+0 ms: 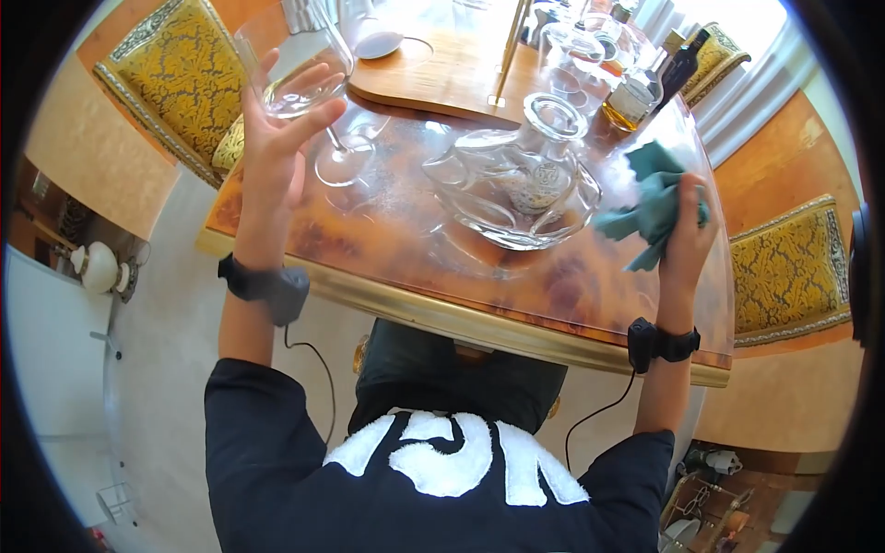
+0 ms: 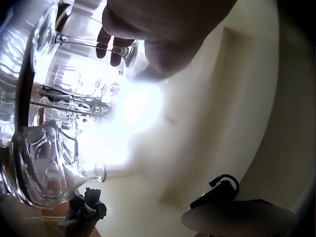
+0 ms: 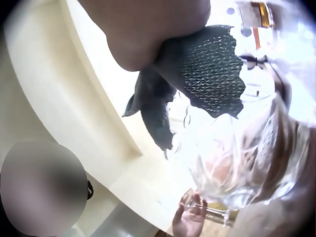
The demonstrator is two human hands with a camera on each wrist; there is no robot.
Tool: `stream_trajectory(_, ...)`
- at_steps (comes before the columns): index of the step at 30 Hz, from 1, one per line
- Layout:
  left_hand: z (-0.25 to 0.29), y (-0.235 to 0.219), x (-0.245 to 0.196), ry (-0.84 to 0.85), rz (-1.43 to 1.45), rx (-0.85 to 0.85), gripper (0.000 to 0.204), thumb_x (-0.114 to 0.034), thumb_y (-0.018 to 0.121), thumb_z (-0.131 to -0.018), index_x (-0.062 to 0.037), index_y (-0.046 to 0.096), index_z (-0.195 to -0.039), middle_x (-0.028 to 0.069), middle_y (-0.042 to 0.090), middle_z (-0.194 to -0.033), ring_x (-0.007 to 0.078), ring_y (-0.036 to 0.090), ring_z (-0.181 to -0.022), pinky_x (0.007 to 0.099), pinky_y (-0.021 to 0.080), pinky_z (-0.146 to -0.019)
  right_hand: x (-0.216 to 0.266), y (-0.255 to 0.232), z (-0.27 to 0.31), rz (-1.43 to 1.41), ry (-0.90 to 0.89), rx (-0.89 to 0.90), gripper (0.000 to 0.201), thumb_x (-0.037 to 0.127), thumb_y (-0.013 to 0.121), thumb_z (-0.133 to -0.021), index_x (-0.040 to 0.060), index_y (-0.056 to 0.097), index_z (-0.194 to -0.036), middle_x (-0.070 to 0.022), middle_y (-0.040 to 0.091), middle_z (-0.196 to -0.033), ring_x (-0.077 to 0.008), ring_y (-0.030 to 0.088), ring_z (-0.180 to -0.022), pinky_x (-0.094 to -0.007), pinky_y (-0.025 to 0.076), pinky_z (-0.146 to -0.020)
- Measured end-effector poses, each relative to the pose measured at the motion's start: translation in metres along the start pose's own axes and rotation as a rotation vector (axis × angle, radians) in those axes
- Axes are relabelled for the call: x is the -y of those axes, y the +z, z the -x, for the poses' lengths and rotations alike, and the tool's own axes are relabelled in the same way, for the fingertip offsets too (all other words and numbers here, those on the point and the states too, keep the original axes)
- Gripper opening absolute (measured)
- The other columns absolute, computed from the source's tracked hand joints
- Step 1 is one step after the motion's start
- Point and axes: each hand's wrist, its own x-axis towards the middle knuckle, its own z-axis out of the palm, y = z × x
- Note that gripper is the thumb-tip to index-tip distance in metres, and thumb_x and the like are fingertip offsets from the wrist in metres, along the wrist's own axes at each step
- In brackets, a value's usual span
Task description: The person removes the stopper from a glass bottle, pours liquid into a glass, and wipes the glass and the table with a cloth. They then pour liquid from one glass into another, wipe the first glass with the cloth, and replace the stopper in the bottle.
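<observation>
My left hand (image 1: 281,138) holds a large clear wine glass (image 1: 346,147) by its bowl, with the fingers behind the bowl and the thumb at the near side. Its stem and round foot point down over the tabletop; the left wrist view shows the stem (image 2: 84,42) below the hand. In my right hand (image 1: 690,235) is a crumpled dark green cloth (image 1: 656,198), its loose corners hanging out toward the left. Between the hands stands a wavy clear glass decanter (image 1: 516,189) with a wide round mouth; neither hand touches it.
The glossy wooden table (image 1: 387,249) has a gold front edge. Behind the decanter is a wooden board (image 1: 442,78) with a brass post. An amber bottle (image 1: 634,100), a dark bottle (image 1: 682,66) and more glassware stand at the back right. Patterned chairs (image 1: 175,78) flank the table.
</observation>
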Motion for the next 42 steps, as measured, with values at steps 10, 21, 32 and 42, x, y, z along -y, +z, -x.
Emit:
stream_trajectory(10,-0.039,-0.005,0.069,0.014,-0.090,0.043,0.088,0.008,0.074,-0.080,-0.0066,0.021,-0.148,0.0226,0.051,-0.135,0.0313,0.054,-0.124,0.0420,0.046,-0.106,-0.095,-0.098,-0.073,1.002,-0.100,0.009,0.072,0.052,0.070,-0.084,0.0046,0.053,-0.136,-0.0203,0.057,-0.129,-0.0348,0.051,-0.125,-0.0422,0.039,-0.106)
stream_trajectory(21,-0.029,0.009,0.070,0.038,-0.133,0.134,0.096,0.005,0.080,-0.074,-0.0062,0.022,-0.150,0.0239,0.050,-0.132,0.0278,0.063,-0.109,0.0357,0.056,-0.090,-0.112,-0.092,-0.126,1.142,0.432,0.593,0.049,0.022,0.077,-0.074,0.0036,0.059,-0.116,-0.0113,0.069,-0.086,-0.0197,0.067,-0.070,-0.0329,0.056,-0.063)
stream_trajectory(32,-0.027,0.007,0.073,0.008,-0.062,0.184,0.095,0.002,0.082,-0.073,-0.0050,0.025,-0.149,0.0214,0.054,-0.129,0.0213,0.064,-0.105,0.0303,0.056,-0.088,0.080,0.045,-0.075,-0.213,-0.066,0.622,0.033,0.006,0.071,-0.085,0.0029,0.057,-0.115,-0.0144,0.063,-0.117,-0.0211,0.065,-0.102,-0.0299,0.052,-0.094)
stream_trajectory(42,-0.024,0.008,0.069,0.021,-0.058,0.177,0.095,-0.002,0.083,-0.074,-0.0063,0.026,-0.150,0.0226,0.056,-0.128,0.0214,0.067,-0.102,0.0298,0.057,-0.086,0.102,0.078,-0.061,-0.017,-0.164,0.823,0.039,0.006,0.083,-0.077,0.0032,0.057,-0.105,-0.0149,0.064,-0.124,-0.0164,0.063,-0.107,-0.0324,0.050,-0.098)
